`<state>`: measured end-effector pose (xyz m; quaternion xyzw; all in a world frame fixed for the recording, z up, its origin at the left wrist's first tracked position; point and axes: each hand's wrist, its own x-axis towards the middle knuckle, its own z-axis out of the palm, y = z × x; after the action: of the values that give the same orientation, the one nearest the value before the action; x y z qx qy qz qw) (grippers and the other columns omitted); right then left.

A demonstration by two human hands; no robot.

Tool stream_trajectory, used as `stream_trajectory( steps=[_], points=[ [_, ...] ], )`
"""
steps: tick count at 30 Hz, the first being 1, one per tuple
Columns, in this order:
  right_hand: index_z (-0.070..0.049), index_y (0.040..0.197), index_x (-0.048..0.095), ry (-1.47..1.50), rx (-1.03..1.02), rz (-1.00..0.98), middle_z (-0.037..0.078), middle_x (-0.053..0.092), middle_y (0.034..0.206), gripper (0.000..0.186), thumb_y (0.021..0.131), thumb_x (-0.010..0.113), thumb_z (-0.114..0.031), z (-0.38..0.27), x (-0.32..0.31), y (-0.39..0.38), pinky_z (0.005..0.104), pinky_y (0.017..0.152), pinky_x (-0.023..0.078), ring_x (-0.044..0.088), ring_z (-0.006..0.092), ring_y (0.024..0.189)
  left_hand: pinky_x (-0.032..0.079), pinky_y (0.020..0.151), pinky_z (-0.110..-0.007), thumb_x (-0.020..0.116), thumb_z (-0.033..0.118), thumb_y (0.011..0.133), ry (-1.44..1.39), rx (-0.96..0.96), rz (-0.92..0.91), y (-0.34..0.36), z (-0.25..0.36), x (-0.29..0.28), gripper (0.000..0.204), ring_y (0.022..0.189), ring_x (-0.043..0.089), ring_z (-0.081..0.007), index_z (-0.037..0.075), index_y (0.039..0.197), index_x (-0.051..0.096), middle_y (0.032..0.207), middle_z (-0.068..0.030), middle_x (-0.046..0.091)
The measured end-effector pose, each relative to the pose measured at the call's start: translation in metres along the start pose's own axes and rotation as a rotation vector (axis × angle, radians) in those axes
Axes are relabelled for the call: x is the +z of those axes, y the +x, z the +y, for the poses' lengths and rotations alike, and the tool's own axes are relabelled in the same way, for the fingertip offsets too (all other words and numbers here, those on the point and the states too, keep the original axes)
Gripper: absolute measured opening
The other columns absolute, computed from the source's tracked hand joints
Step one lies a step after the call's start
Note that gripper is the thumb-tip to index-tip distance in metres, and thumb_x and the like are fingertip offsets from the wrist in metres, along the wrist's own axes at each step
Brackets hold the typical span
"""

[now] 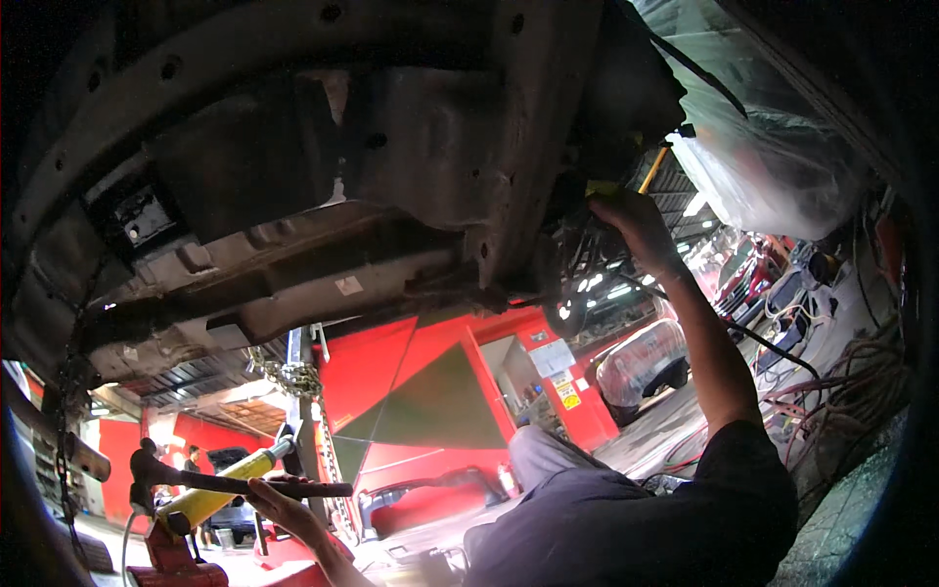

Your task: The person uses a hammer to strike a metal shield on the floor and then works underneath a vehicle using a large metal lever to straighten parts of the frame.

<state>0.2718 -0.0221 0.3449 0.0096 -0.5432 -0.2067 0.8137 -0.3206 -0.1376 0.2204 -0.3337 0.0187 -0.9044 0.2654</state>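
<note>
Dark metal forms the car underside (421, 147) above us; our left hand (284, 507) is clamped on a hammer (210, 481), low at left, clear of that metal. Our right hand's (636, 230) fingertips, high at right, are shadowed: grip unclear. Work seems underway; what remains, we cannot tell.

Grey floor (636, 440), lit pale mid-span. Tangled hoses and cables (866, 382) lie along its right edge; plastic-wrapped car (636, 362) stands toward far edge; dark bumper-like part (430, 486) farther left; apparent tyre (95, 554) near left edge.
</note>
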Motion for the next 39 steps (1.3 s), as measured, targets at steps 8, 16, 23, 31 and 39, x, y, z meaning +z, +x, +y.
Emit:
stream_trajectory(
  steps=[8,16,23,31,39],
  points=[
    [-0.002,0.12,0.057,0.171,-0.055,-0.001,0.006,0.064,0.102,0.04,0.088,0.06,-0.025,-0.069,-0.005,-0.044,0.028,0.086,0.045,0.058,0.013,0.095,0.055,0.054,-0.031,0.053,0.051,0.094,0.057,0.046,0.095,0.013,0.003,-0.015,0.068,0.077,0.062,-0.021,0.001,0.137,0.036,0.099,-0.0164,0.059],
    [-0.001,0.113,0.063,0.134,0.034,-0.112,0.008,0.067,0.107,0.035,0.089,0.06,-0.026,-0.025,-0.001,0.011,0.0335,0.092,0.043,0.061,0.0184,0.1,0.048,0.045,-0.028,0.047,0.044,0.099,0.018,0.06,0.103,0.007,0.016,-0.002,0.064,0.053,0.056,-0.0162,-0.002,0.139,0.029,0.07,-0.0104,0.056],
    [-0.001,0.119,0.061,0.095,0.195,-0.161,0.006,0.063,0.117,0.039,0.087,0.062,-0.023,0.053,-0.007,0.016,0.0312,0.095,0.041,0.055,0.0135,0.108,0.046,0.046,-0.027,0.048,0.043,0.099,0.034,0.074,0.018,0.007,0.011,-0.005,0.062,0.053,0.055,-0.0161,-0.002,0.137,0.029,0.067,-0.0097,0.055],
    [-0.002,0.145,0.032,0.122,-0.081,0.029,0.01,0.051,0.132,0.072,0.082,0.066,-0.015,-0.013,0.0,0.029,0.0318,0.104,0.035,0.049,0.0188,0.118,0.048,0.048,-0.027,0.047,0.044,0.099,0.072,0.021,0.031,0.002,0.026,0.002,0.06,0.054,0.056,-0.0157,-0.003,0.134,0.033,0.069,-0.0086,0.055],
    [-0.001,0.146,0.028,0.437,-0.218,0.193,0.01,0.05,0.134,0.073,0.084,0.066,-0.009,-0.006,0.021,0.008,0.0293,0.104,0.035,0.048,0.0164,0.12,0.05,0.051,-0.028,0.047,0.045,0.099,0.034,0.025,0.019,-0.001,0.028,0.004,0.061,0.056,0.057,-0.0169,-0.002,0.135,0.032,0.071,-0.0098,0.055]
  ],
)
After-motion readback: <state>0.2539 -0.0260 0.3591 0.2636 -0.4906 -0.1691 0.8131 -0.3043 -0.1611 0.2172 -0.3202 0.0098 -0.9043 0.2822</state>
